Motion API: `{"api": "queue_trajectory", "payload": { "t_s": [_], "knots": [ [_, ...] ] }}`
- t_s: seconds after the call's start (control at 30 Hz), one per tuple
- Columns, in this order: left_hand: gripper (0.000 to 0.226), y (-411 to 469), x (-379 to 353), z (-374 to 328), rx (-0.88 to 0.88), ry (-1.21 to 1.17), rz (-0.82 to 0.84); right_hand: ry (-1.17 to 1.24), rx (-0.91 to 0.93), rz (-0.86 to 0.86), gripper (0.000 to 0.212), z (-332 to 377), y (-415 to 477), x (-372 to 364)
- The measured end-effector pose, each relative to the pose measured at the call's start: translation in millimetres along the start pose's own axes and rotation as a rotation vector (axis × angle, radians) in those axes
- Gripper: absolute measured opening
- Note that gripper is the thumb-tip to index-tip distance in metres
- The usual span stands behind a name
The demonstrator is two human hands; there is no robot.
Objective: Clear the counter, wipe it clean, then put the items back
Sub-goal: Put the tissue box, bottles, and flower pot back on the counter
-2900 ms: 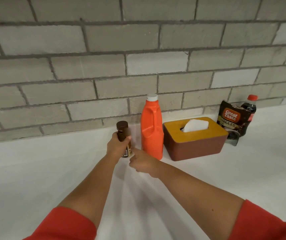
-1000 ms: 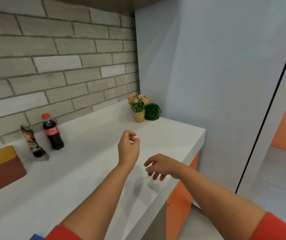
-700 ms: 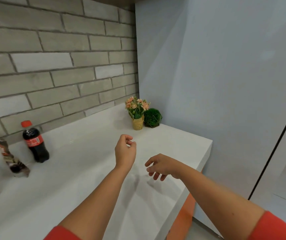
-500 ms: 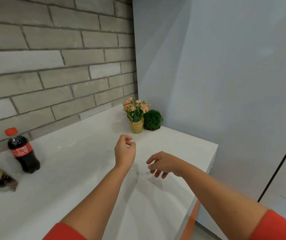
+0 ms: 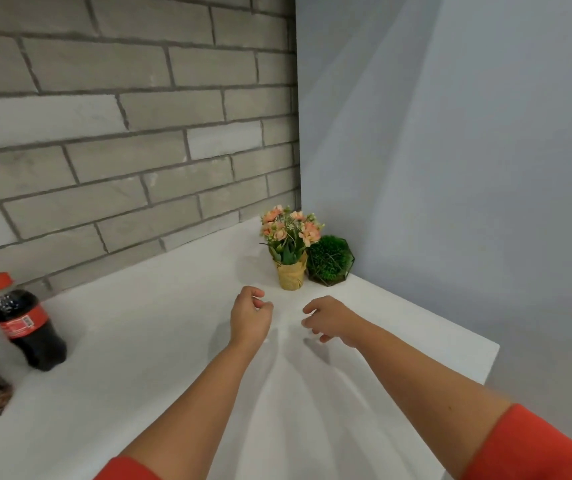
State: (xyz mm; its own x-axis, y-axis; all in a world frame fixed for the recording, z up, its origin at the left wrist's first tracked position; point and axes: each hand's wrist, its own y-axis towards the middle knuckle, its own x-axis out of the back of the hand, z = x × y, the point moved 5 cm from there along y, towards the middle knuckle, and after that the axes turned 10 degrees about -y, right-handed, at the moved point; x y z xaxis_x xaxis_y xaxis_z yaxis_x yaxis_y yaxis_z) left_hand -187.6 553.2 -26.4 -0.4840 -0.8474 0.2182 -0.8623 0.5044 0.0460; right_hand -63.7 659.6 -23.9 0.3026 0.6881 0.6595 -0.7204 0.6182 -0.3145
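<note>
Both hands have drawn nearer the flower pot [image 5: 291, 276], now just ahead of them; left hand [image 5: 250, 315] loosely curled, right hand [image 5: 333, 318] relaxed with fingers apart, both holding nothing above the counter [image 5: 160, 341]. Cola bottle [image 5: 25, 323] stands well left of the left hand

**Both arms stretched forward, hands empty**

The left hand [image 5: 250, 315] is raised with its back to the camera, fingers loosely curled toward the thumb, and holds nothing. The right hand [image 5: 333, 318] is just beside it, palm down, fingers hanging loosely bent, also empty. Both forearms are bare below red sleeves [image 5: 537, 452].
</note>
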Motion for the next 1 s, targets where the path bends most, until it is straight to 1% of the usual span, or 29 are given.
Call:
{"api": "queue_trajectory", "payload": {
  "t_s": [0.1, 0.2, 0.27, 0.37, 0.47, 0.5, 0.57, 0.67, 0.8, 0.83, 0.93, 1.0],
  "knots": [
    [0.020, 22.4, -17.8, 1.2, 0.081, 0.002, 0.020, 0.036, 0.020, -0.042, 0.055, -2.0, 34.2, 13.3],
    [0.040, 43.9, -36.9, -1.8, 0.135, -0.001, 0.043, 0.036, 0.120, -0.066, 0.064, 4.4, 60.5, 22.6],
    [0.051, 55.4, -47.2, -4.1, 0.156, -0.018, 0.026, 0.070, 0.187, -0.062, 0.068, 8.7, 76.3, 25.1],
    [0.065, 70.9, -58.9, -4.2, 0.211, -0.124, -0.003, 0.125, 0.239, -0.068, 0.081, 10.8, 100.5, 23.1],
    [0.075, 85.5, -69.9, -2.6, 0.251, -0.219, 0.032, 0.173, 0.255, -0.082, 0.087, 9.7, 120.0, 16.0],
    [0.075, 89.6, -73.4, -1.8, 0.253, -0.233, 0.052, 0.186, 0.265, -0.091, 0.087, 9.3, 124.9, 15.0],
    [0.069, 94.8, -77.8, -1.0, 0.230, -0.255, 0.061, 0.210, 0.290, -0.091, 0.086, 11.0, 133.2, 13.2],
    [0.065, 100.8, -73.3, 2.6, 0.200, -0.277, -0.012, 0.229, 0.328, -0.072, 0.082, 19.7, 143.2, 8.3],
    [0.078, 111.9, -59.2, 5.0, 0.197, -0.292, -0.096, 0.161, 0.319, 0.024, 0.075, 31.6, 155.9, -5.7],
    [0.079, 115.4, -55.9, 5.3, 0.201, -0.288, -0.110, 0.143, 0.315, 0.051, 0.075, 34.4, 158.1, -8.1],
    [0.072, 126.5, -48.9, 7.3, 0.211, -0.282, -0.138, 0.128, 0.314, 0.109, 0.083, 42.4, 167.2, -13.3],
    [0.080, 132.7, -47.1, 8.0, 0.215, -0.298, -0.141, 0.099, 0.317, 0.127, 0.086, 46.9, 171.0, -12.5]
  ]
}}
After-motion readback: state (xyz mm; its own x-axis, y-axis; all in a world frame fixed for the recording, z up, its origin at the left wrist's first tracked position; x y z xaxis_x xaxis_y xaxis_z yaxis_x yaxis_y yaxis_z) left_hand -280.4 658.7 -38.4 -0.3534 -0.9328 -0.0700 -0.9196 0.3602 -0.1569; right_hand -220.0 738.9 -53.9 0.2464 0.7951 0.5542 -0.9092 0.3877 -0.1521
